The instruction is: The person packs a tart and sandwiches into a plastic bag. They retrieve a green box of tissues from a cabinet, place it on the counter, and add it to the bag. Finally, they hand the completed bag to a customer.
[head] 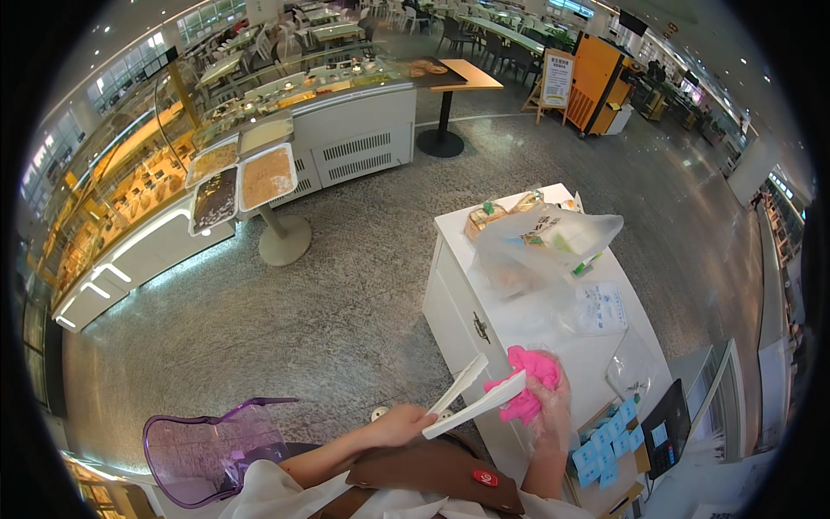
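My left hand (402, 425) grips a pair of white tongs (476, 405) by their lower end, and their two arms spread towards the upper right. A clear plastic glove covers my right hand (551, 399), which clutches a bright pink cloth (528, 383). The cloth touches the tip of the nearer tong arm; the farther arm stands apart from it. Both hands are in front of my brown apron (428, 477), beside a white counter (557, 363). On this counter stands a translucent plastic bag (532, 246), with wrapped food (483, 217) behind it.
A flat printed bag (600, 308), a black payment terminal (668, 428) and several blue packets (603, 454) lie to the right. At left, trays (266, 175) rest on a pedestal table before glass display cases (130, 168). A transparent purple chair (214, 447) is at lower left.
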Demonstrator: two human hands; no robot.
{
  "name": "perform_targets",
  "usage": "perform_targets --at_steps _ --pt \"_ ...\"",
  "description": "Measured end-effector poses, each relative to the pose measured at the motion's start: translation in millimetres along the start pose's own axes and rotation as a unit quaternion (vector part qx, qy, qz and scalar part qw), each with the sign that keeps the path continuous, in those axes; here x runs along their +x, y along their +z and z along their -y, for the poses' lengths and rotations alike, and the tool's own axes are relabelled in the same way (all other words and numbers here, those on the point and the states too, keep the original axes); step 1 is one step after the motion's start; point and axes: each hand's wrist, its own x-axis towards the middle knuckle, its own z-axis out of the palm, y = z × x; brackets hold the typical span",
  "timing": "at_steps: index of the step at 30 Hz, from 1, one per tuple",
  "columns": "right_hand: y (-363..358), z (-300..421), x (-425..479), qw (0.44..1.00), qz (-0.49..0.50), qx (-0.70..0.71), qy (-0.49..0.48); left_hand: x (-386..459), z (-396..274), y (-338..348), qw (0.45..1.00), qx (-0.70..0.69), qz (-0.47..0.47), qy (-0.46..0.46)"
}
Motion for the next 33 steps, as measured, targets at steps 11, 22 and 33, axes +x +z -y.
perform_targets --at_steps 11,22,33 --pt "-23 1 36 0.993 -0.078 -0.041 -0.074 -21 24 -5 0.998 -0.010 0.042 -0.044" --pt "-163 -73 84 0.391 -0.319 -0.837 -0.212 -57 70 -36 0.836 -0.483 -0.222 -0.132" --pt "218 -213 37 0.802 0.423 -0.419 0.044 -93 147 -95 0.669 -0.567 -0.478 -0.041"
